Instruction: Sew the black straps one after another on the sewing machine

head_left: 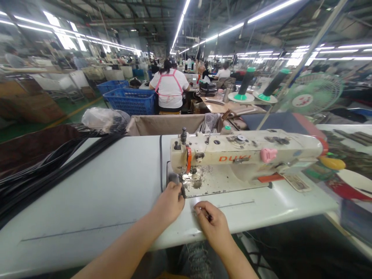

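Note:
A white industrial sewing machine (247, 151) with orange lettering stands on the pale table (116, 201). My left hand (171, 201) is closed beside the machine's needle area, its fingertips pressed down at a dark grey piece (173, 178) left of the needle plate. What those fingers grip is mostly hidden. My right hand (213, 223) is curled closed over the table's front edge, thumb against forefinger. A small dark, shiny item (208, 217) shows inside its grip, too small to name. One narrow black strip (161, 162) lies on the table left of the machine.
A bundle of long black strips (58, 174) drapes over the table's left side. Behind the table stand a beige-lined bin (165, 124) and blue baskets (130, 100). A co-worker (171, 85) sits further ahead. At right are thread cones (245, 85) and a green fan (315, 95).

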A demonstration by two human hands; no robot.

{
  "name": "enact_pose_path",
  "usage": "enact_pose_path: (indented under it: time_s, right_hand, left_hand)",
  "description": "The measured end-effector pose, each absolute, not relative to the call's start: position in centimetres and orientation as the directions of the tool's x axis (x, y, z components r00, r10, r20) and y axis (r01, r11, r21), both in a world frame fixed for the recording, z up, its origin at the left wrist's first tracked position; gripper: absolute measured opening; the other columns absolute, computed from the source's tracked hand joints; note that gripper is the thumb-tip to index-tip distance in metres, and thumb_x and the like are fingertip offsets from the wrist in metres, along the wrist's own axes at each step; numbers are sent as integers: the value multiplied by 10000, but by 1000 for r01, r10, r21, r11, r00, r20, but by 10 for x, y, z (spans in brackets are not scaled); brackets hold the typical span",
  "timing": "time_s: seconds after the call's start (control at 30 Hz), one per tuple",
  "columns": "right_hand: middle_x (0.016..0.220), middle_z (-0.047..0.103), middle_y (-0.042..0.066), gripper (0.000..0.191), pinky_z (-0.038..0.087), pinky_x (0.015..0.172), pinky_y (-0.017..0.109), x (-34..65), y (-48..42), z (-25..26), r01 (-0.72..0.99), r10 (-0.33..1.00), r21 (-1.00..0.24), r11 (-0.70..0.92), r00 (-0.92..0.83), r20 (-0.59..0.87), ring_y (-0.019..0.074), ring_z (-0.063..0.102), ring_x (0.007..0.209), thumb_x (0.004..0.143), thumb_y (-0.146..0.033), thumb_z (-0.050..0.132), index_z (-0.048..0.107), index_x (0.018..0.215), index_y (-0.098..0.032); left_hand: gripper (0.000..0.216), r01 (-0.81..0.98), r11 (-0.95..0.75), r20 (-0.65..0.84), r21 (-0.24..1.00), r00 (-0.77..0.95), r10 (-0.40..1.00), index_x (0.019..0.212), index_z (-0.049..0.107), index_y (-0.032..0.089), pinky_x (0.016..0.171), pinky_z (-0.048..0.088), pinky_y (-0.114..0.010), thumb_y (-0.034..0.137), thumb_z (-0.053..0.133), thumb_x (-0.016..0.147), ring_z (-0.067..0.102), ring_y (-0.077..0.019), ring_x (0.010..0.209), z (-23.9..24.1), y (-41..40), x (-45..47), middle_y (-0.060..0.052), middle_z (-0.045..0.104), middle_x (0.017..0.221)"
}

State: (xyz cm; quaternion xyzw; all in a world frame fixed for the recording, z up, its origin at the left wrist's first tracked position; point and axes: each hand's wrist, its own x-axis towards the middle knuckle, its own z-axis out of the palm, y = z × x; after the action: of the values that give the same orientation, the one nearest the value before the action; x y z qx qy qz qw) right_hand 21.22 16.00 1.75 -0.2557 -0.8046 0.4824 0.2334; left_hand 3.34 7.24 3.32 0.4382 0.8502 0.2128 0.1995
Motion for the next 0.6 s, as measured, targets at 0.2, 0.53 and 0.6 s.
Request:
enact_pose_path:
  time_s: [0.2, 0.53, 0.6]
  right_hand:
    - [738, 606, 4, 377, 406, 626, 264, 239, 161, 17, 134, 666, -955, 265, -742, 81, 162, 521, 680, 976, -544, 583, 729, 888, -208]
    - [592, 456, -42, 552, 344, 526, 259, 323, 156, -37, 139, 965, -982, -125, -214, -153, 138, 423, 560, 889, -717, 614, 733, 846, -180]
    - [606, 514, -23, 594, 373, 514, 264, 343, 158, -52, 165, 978, -969, -186, -59, -198, 149, 474, 565, 834, -761, 638, 741, 808, -177]
  left_hand:
    - [634, 738, 484, -199, 470, -446, 873, 1493, 507, 125, 1028, 527, -339, 160, 626, 872, 671, -283, 1181, 39, 56, 40, -182, 564, 1392]
    - [494, 918, 207, 117, 339, -260, 959, 1219, 616, 151, 1163, 482, -458, 274, 800, 778, 577, -336, 1324, 23, 42, 39, -178, 553, 1433]
    - [577, 936, 117, 174, 332, -183, 968, 1282, 567, 131, 1157, 495, -454, 272, 787, 768, 567, -341, 1350, 7, 42, 34, -199, 543, 1458]
